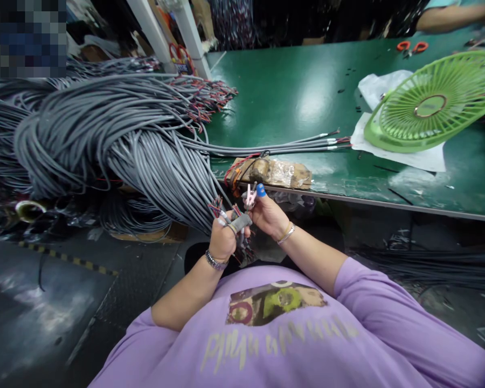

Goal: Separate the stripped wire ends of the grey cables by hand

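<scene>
Just in front of my body, my left hand (223,238) is closed around the stripped ends of several grey cables (217,207), with thin red and dark wires sticking out. A grey wrap-like piece (241,221) lies across its fingertips; whether it is worn on the thumb I cannot make out. Close beside it, my right hand (270,216) is pinched on a small pale pink piece (250,196), whose exact kind is unclear. A blue finger cover (261,190) sits on one right fingertip. Wire ends also hang below the left hand.
A large heap of grey cables (76,124) spreads over the left side. On the green table (275,97) lie a few cables (267,146), a taped wooden block (283,171) at the edge, a green fan (428,105) and orange-handled scissors (412,47). Another person's arm (452,17) shows at top right.
</scene>
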A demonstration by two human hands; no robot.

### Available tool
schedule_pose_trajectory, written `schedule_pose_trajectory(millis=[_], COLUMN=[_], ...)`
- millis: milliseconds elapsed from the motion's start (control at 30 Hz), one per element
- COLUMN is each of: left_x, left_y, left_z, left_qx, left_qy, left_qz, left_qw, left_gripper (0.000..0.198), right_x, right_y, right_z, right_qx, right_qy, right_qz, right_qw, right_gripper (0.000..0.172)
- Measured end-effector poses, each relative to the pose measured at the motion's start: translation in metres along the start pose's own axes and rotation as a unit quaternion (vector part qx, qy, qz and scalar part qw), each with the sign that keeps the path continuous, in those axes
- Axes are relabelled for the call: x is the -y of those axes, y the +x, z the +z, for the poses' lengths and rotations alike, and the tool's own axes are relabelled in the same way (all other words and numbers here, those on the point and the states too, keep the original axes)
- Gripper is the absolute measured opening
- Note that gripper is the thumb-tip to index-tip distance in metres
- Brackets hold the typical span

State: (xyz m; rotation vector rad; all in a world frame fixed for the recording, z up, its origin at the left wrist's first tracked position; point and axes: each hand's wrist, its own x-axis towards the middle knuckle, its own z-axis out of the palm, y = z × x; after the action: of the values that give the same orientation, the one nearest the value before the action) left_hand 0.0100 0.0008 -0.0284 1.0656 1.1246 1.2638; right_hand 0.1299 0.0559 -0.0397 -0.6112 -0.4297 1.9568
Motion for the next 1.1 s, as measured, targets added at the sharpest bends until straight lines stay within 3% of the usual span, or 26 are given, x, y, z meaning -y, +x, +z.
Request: schedule_pose_trajectory(millis=[300,600,767,967,1100], left_x=[0.002,0.015,0.022,0.014,0.006], left_y=[-0.008,-0.013,-0.012,-0.01,-0.01], left_z=[-0.009,-0.025,-0.029,-0.023,-0.021], left_qx=[0.009,0.011,0.029,0.054,0.058], left_qy=[-0.009,0.024,0.062,0.092,0.03], left_qz=[0.01,0.019,0.03,0.026,0.014], left_qw=[1.0,0.999,0.997,0.994,0.998], left_gripper=[0.021,0.018,0.025,0.027,0.028], right_x=[0.005,-0.002,-0.004,0.002,0.007], right_y=[-0.004,-0.019,-0.027,-0.034,-0.04], right_z=[-0.004,-0.026,-0.027,-0.028,-0.035], right_qx=[-0.025,0.036,0.058,0.038,0.014], right_qy=[-0.021,-0.065,-0.096,-0.111,-0.115], right_qz=[0.014,0.039,0.046,0.031,0.013], right_qw=[0.999,0.996,0.993,0.993,0.993], right_gripper=[0.054,0.034,0.033,0.03,0.027])
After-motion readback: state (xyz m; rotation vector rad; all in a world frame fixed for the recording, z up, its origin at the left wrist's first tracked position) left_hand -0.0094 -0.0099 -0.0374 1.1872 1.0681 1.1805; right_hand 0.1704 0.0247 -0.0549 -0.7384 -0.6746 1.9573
